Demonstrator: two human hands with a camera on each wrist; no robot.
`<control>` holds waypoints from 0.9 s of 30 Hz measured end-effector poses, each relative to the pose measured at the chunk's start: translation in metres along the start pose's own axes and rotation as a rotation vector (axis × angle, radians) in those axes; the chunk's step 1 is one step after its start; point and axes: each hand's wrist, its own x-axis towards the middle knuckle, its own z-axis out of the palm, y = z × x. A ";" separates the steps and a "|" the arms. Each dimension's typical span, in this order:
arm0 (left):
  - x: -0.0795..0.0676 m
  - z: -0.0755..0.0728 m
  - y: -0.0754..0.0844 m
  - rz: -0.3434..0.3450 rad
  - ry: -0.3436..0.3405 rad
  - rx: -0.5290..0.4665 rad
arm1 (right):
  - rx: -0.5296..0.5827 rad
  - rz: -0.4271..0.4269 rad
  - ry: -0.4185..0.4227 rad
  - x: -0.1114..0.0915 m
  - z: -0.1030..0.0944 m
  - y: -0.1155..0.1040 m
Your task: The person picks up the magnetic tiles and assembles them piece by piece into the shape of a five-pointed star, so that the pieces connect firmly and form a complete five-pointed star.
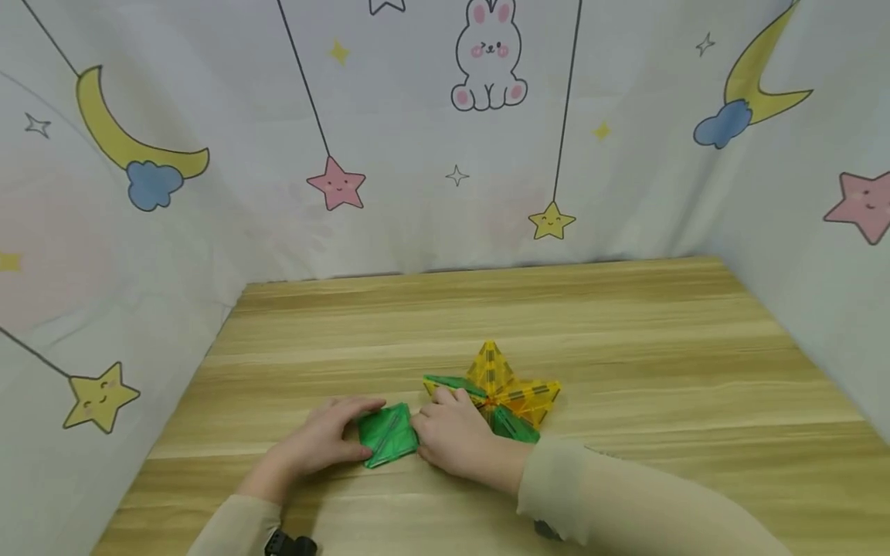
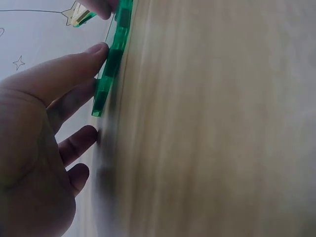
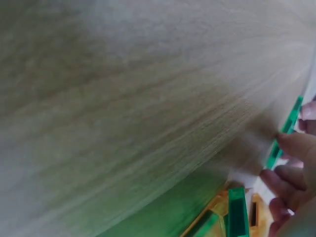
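Two green translucent magnetic tiles (image 1: pixel 386 437) lie edge to edge as a four-sided piece with a slanting seam, low over the table. My left hand (image 1: pixel 323 436) holds their left side, thumb on the near edge and fingers at the far edge. In the left wrist view the thumb presses the tile rim (image 2: pixel 114 55). My right hand (image 1: pixel 455 434) pinches the right corner; its thumb meets the green edge (image 3: pixel 288 129) in the right wrist view. Just behind the right hand stands a star-shaped build of yellow and green magnetic tiles (image 1: pixel 490 369), partly hidden by that hand.
The wood-grain table (image 1: pixel 334 324) runs back to a white cloth backdrop (image 1: pixel 417 232) printed with stars, moons and a rabbit. Cloth also hangs along both sides. A black wrist strap (image 1: pixel 290 543) shows at the left sleeve.
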 end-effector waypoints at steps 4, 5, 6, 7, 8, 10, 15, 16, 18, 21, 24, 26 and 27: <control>-0.003 -0.001 -0.002 -0.038 0.009 0.005 | 0.033 0.011 0.001 0.002 0.002 -0.001; -0.003 -0.001 -0.002 -0.047 0.010 0.011 | 0.048 0.015 -0.005 0.003 0.002 -0.001; -0.003 -0.001 -0.002 -0.061 0.012 0.012 | 0.062 0.021 -0.006 0.003 0.003 -0.002; -0.004 -0.001 -0.002 -0.067 0.015 0.017 | 0.078 0.029 -0.006 0.004 0.003 -0.002; -0.004 -0.001 -0.002 -0.074 0.015 0.018 | 0.092 0.038 -0.006 0.004 0.003 -0.003; -0.005 -0.001 -0.003 -0.096 0.006 0.017 | 0.124 0.055 -0.008 0.006 0.004 -0.004; -0.008 -0.004 -0.005 -0.149 -0.035 0.029 | 0.232 0.077 -0.056 0.010 0.006 -0.007; -0.008 -0.004 -0.005 -0.152 -0.040 0.036 | 0.257 0.079 -0.069 0.011 0.006 -0.008; -0.008 -0.005 -0.004 -0.151 -0.046 0.048 | 0.306 0.093 -0.090 0.012 0.007 -0.010; -0.009 -0.005 -0.004 -0.147 -0.046 0.045 | 0.355 0.101 -0.094 0.015 0.008 -0.013; -0.010 -0.004 -0.003 -0.144 -0.038 0.022 | 0.392 0.115 -0.090 0.017 0.009 -0.016; -0.011 -0.003 -0.004 -0.139 -0.028 0.009 | 0.414 0.128 -0.087 0.018 0.010 -0.017; -0.012 -0.003 -0.005 -0.135 -0.023 0.003 | 0.430 0.136 -0.088 0.019 0.011 -0.018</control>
